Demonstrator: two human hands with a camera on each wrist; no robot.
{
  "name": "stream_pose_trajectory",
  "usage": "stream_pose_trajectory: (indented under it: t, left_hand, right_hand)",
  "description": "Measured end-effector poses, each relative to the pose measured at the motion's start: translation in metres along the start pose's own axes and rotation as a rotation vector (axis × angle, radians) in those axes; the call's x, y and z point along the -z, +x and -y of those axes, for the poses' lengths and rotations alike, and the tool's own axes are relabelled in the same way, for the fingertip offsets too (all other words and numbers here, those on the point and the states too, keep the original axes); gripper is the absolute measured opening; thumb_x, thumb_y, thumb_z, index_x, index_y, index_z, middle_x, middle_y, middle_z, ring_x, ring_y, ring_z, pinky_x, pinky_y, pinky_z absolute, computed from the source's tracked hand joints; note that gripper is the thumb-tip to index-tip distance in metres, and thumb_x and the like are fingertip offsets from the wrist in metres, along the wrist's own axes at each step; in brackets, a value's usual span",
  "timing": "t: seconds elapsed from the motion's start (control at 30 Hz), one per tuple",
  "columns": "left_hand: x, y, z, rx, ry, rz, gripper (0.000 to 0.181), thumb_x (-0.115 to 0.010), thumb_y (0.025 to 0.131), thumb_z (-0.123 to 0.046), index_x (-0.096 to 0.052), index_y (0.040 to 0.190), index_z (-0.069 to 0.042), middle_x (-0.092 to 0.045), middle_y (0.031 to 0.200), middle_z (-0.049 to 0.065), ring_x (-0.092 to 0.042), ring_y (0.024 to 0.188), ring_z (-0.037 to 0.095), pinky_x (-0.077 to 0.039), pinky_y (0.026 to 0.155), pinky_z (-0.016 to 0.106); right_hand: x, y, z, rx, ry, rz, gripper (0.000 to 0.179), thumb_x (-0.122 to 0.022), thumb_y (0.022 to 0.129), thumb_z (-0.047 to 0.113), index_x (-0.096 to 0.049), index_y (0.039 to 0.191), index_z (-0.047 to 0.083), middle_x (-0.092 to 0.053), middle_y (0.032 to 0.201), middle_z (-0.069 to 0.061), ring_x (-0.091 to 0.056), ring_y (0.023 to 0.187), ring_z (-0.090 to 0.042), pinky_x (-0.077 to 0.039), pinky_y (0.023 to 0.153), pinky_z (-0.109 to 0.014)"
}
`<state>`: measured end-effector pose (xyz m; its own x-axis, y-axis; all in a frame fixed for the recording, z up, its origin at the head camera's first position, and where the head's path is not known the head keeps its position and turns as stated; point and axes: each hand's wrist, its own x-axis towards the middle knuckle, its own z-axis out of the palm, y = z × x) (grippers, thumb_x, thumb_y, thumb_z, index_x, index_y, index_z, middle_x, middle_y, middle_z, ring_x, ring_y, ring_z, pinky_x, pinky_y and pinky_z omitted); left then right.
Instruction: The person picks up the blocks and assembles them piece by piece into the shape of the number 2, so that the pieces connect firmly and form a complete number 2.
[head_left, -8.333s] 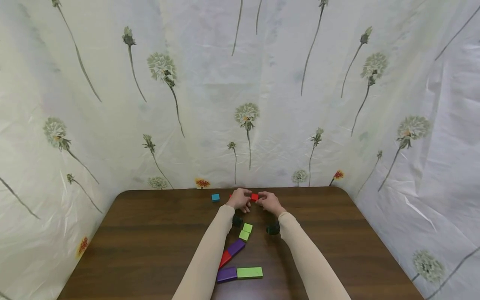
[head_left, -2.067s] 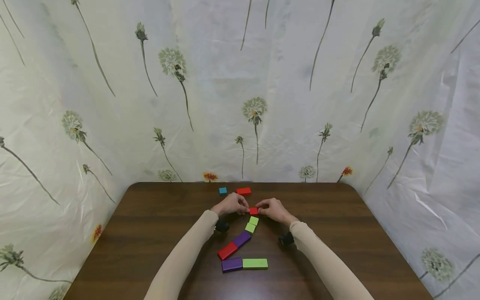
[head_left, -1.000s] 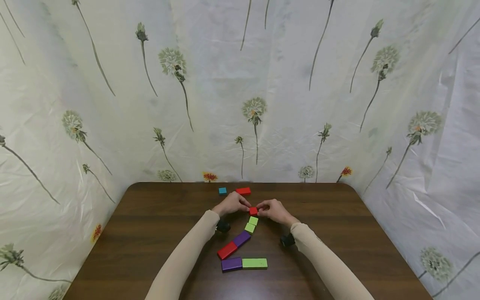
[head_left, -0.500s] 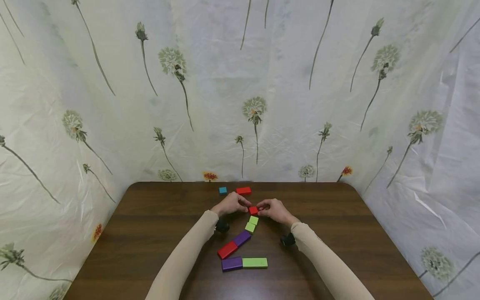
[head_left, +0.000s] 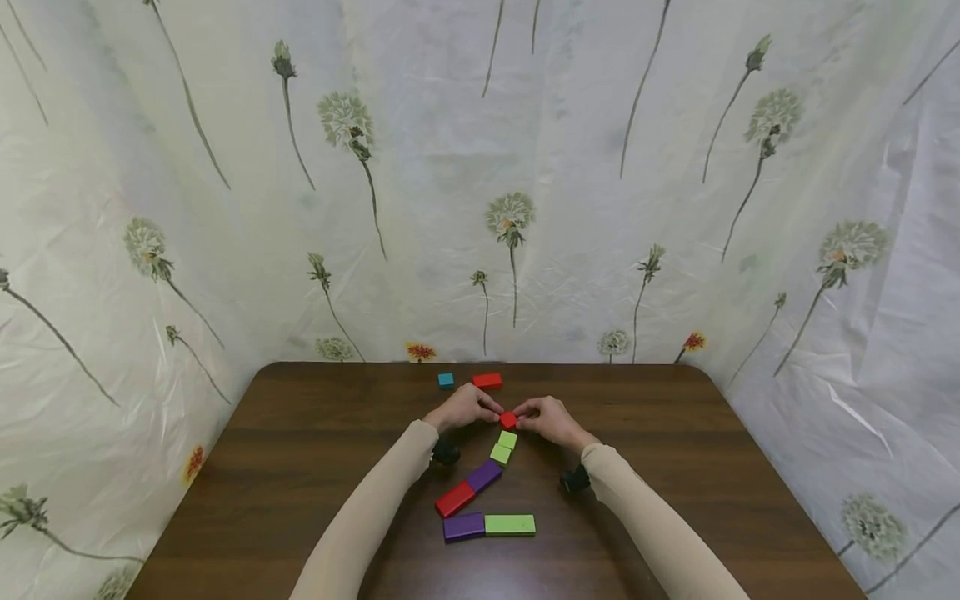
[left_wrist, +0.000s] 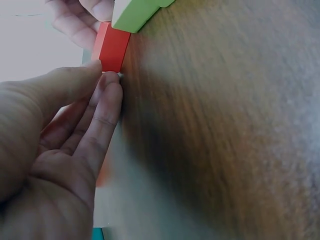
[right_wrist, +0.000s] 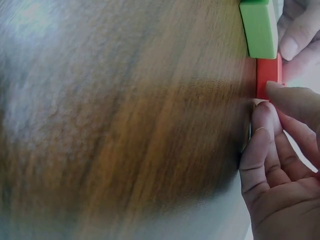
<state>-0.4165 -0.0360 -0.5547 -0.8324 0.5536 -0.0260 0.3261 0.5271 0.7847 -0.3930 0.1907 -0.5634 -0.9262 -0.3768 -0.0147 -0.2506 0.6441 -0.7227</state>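
A small red block (head_left: 508, 420) lies on the table between my two hands, just beyond a pair of lime green blocks (head_left: 504, 447). From its left side my left hand (head_left: 461, 407) holds it, thumb and fingertips at one end. My right hand (head_left: 551, 419) grips the opposite side, and in the right wrist view its thumb lies on the red block (right_wrist: 265, 77). Seen from the left wrist, a green block (left_wrist: 134, 14) stands right by the red block's far end. Curled fingers hide parts of the red block's sides.
Closer to me, a purple block (head_left: 484, 477) and a longer red block (head_left: 455, 499) form a slanted line. In front lie another purple block (head_left: 464, 527) and a long lime block (head_left: 510, 525). A blue block (head_left: 446, 380) and a red block (head_left: 487, 381) sit near the far edge.
Since the oldest frame, both hands have brought the small red block from the far edge toward me, behind the lime pair. Over the last second it has turned slightly between the fingertips.
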Motion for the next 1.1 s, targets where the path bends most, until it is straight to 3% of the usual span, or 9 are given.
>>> stream_pose_trajectory:
  t: [0.73, 1.1]
  left_hand:
    - [0.0001, -0.0058, 0.0005, 0.031, -0.032, -0.021, 0.016, -0.071, 0.088, -0.013, -0.077, 0.102, -0.008, -0.075, 0.097, 0.002, -0.065, 0.087, 0.007, -0.051, 0.077, 0.024]
    - [0.0000, -0.0088, -0.0021, 0.030, -0.059, -0.020, 0.015, -0.070, 0.088, -0.012, -0.077, 0.100, -0.006, -0.076, 0.094, 0.004, -0.067, 0.083, 0.011, -0.054, 0.079, 0.033]
  right_hand:
    - [-0.0004, 0.0013, 0.0075, 0.006, -0.007, 0.016, 0.017, -0.071, 0.088, 0.018, -0.074, 0.104, 0.014, -0.072, 0.096, 0.001, -0.064, 0.087, -0.012, -0.052, 0.076, -0.031]
    - [-0.0002, -0.0002, 0.0070, 0.006, -0.005, 0.027, 0.016, -0.070, 0.089, 0.018, -0.073, 0.104, 0.014, -0.072, 0.095, 0.001, -0.063, 0.085, -0.012, -0.051, 0.074, -0.030]
